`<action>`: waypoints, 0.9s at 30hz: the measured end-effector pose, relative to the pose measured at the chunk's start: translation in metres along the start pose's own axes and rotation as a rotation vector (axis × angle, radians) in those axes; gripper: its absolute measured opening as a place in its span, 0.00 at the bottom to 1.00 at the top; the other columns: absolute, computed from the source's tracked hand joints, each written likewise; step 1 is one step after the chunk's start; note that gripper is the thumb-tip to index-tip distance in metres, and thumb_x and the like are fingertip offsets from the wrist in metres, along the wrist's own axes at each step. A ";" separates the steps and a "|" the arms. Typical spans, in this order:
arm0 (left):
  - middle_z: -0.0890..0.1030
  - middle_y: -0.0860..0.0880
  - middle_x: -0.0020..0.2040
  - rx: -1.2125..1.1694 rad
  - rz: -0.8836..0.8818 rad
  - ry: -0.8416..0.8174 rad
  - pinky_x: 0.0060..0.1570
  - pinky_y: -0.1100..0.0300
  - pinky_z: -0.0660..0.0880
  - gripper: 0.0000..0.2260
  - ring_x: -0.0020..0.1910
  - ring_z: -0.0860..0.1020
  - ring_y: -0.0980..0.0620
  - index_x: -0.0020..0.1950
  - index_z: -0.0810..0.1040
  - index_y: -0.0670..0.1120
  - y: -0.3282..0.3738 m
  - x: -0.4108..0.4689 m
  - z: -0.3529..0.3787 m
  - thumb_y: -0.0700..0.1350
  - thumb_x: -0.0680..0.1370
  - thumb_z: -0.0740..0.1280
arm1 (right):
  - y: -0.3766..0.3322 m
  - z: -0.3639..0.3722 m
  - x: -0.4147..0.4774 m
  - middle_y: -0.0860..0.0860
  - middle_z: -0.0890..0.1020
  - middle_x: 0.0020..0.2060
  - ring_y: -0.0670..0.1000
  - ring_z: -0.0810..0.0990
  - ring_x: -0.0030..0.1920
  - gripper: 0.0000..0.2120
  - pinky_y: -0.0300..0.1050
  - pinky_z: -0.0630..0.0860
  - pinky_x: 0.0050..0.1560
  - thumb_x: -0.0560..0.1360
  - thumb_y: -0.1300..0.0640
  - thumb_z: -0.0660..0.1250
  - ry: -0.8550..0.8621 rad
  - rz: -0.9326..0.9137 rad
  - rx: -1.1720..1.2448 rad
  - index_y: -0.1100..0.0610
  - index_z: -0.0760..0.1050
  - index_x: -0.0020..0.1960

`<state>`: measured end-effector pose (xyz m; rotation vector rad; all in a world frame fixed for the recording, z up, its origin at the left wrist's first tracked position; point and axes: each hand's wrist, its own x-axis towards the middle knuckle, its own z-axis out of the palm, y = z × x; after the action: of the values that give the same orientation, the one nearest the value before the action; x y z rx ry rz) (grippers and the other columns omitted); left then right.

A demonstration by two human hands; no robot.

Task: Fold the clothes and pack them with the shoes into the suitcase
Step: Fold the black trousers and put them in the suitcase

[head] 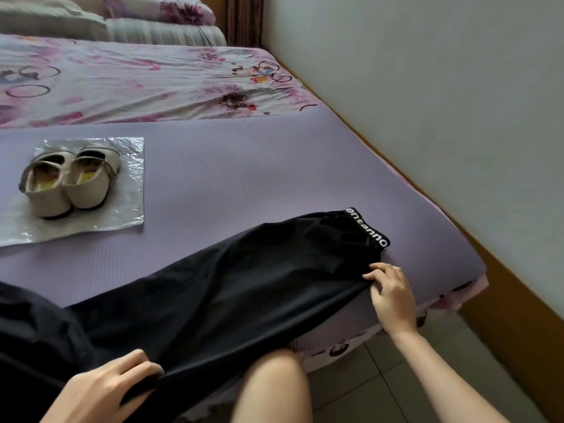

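left hand [103, 389] grips black trousers [232, 288] leg; right hand [389, 290] pinches edge near waistband [367, 227].

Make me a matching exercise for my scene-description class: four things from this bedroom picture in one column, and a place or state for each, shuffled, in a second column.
Column one:
1. shoes
2. black garment
3. right hand
4. pillows

Column two:
A. at the far head of the bed
B. side by side on a clear plastic sheet
C. spread across the purple mat
D. pinching cloth below a lettered waistband

Pairs: 1-B, 2-C, 3-D, 4-A
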<state>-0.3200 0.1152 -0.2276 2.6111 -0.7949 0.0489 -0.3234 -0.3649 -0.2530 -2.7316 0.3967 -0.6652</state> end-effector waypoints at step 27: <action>0.76 0.65 0.36 -0.020 0.015 0.038 0.24 0.74 0.68 0.21 0.30 0.74 0.68 0.38 0.80 0.60 0.015 -0.019 0.034 0.63 0.78 0.51 | -0.020 -0.002 0.004 0.54 0.80 0.56 0.55 0.68 0.62 0.18 0.49 0.66 0.63 0.71 0.73 0.58 -0.073 0.288 0.120 0.58 0.81 0.48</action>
<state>-0.3467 0.1006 -0.2560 2.5779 -0.7971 0.0939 -0.3169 -0.3489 -0.2422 -2.5086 0.6924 -0.4937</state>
